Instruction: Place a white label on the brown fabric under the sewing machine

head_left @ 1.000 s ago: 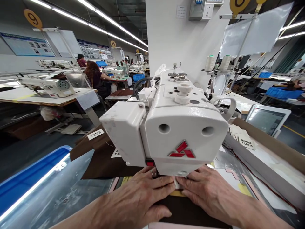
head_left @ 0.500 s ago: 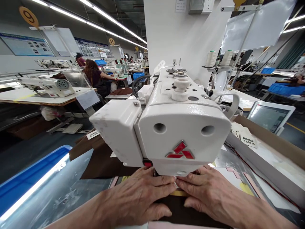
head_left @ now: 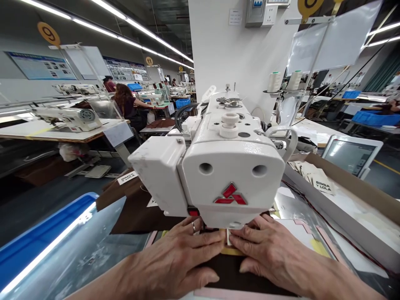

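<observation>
My left hand (head_left: 179, 254) lies flat with fingers stretched out, a ring on one finger, below the head of a white sewing machine (head_left: 200, 187) with a red three-diamond badge. My right hand (head_left: 275, 252) mirrors it, also flat, with only a narrow gap between the fingertips. Both press on dark brown fabric (head_left: 229, 271). A yellow strip (head_left: 233, 251) and a small white piece (head_left: 228, 238) show between the fingertips. The needle area is hidden by the machine head, and some far fingertips are partly covered by it.
Brown pieces (head_left: 137, 212) with "BIMBA Y LOLA" labels lie left of the machine, near a blue bin (head_left: 37, 246). On the right, a cardboard tray (head_left: 343, 208) holds more labels (head_left: 321, 183) beside a tablet screen (head_left: 351, 155). A person (head_left: 125, 100) sits farther back.
The camera view has shifted slightly, so the machine head appears narrower. Both hands stay flat in nearly the same place; slightly more of the white piece shows between the fingertips.
</observation>
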{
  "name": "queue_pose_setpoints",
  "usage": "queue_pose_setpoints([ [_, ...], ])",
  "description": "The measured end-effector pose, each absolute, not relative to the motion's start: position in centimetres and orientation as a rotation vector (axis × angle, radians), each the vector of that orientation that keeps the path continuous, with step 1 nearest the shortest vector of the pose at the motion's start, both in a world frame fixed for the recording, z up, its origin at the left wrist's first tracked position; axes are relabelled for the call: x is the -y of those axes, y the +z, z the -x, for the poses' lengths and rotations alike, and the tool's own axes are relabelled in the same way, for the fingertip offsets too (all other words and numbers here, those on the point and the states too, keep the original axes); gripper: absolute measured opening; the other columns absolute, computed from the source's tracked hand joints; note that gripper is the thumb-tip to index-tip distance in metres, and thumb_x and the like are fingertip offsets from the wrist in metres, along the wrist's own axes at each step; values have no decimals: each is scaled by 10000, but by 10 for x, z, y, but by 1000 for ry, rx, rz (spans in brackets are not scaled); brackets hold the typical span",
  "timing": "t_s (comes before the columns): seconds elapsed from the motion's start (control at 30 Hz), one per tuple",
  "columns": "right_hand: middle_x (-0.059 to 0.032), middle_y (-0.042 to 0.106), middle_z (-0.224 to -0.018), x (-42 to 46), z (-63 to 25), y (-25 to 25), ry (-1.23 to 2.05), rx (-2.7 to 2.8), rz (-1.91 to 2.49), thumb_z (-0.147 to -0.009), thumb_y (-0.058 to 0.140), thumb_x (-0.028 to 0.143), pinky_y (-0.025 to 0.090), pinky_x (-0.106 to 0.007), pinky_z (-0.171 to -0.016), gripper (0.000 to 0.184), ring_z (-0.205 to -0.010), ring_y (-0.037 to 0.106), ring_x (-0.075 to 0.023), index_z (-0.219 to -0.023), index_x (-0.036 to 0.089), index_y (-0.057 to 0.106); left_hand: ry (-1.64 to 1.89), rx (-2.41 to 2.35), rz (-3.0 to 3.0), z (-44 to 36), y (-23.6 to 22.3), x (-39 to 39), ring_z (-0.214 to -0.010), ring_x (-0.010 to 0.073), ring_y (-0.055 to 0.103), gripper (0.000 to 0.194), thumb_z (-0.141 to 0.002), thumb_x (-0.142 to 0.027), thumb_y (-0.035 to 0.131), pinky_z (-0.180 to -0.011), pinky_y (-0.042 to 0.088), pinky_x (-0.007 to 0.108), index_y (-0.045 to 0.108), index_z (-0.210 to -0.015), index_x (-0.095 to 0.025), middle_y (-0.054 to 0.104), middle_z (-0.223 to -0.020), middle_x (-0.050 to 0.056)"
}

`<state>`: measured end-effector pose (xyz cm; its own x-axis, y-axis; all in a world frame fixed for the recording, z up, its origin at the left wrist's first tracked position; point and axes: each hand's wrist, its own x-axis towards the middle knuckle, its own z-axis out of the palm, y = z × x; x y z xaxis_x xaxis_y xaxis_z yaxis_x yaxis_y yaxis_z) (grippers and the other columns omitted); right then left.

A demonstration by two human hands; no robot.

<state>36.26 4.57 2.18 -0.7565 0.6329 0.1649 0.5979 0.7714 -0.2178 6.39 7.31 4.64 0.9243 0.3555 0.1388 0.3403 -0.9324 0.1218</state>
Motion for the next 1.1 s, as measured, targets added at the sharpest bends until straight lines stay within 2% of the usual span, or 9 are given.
queue_pose_setpoints([
  [0.13, -27, 692, -1418, -45, -363, 21, 247, 2760, 1006, -1105, 489, 577, 468, -438, -986, 501, -1148, 644, -265, -1482, 270, 606, 317, -627, -2970, -46, 36, -74, -1386, 336, 565, 441, -1046, -350, 664, -1209, 438, 458, 593, -1461, -219, 599, -1516, 47],
  [0.33, -30, 687, -1426, -44, -362, 20, 260, 2773, 1021, -1111, 455, 590, 467, -447, -984, 520, -1141, 639, -271, -1489, 264, 601, 332, -650, -2943, -36, 25, -74, -1392, 317, 578, 464, -1034, -357, 684, -1220, 452, 449, 605, -1474, -233, 606, -1507, 63],
  [0.47, -1, 657, -1464, -44, -361, 21, 306, 2809, 1078, -1110, 445, 602, 465, -477, -1012, 520, -1176, 618, -286, -1503, 291, 582, 300, -648, -2990, -40, 29, -74, -1379, 327, 587, 433, -1031, -351, 682, -1201, 477, 475, 630, -1435, -204, 594, -1518, 58],
  [0.6, -1, 663, -1446, -44, -359, 24, 317, 2810, 1096, -1101, 487, 581, 489, -491, -975, 489, -1142, 616, -297, -1474, 287, 605, 266, -650, -3022, -39, 28, -74, -1403, 344, 562, 459, -1020, -341, 694, -1194, 483, 497, 612, -1450, -203, 573, -1539, 48],
  [0.83, -25, 700, -1385, -45, -358, 26, 277, 2777, 1047, -1087, 542, 554, 491, -461, -975, 432, -1138, 610, -301, -1338, 242, 705, 296, -697, -2963, -37, 27, -72, -1399, 296, 577, 515, -960, -311, 770, -1247, 414, 421, 616, -1449, -253, 605, -1510, 32],
  [1.1, -32, 731, -1342, -47, -357, 24, 216, 2775, 1029, -1080, 556, 563, 501, -419, -908, 458, -1070, 637, -277, -1387, 250, 688, 278, -706, -2965, -38, 25, -72, -1422, 289, 553, 521, -946, -294, 779, -1263, 389, 422, 616, -1440, -261, 589, -1529, 14],
])
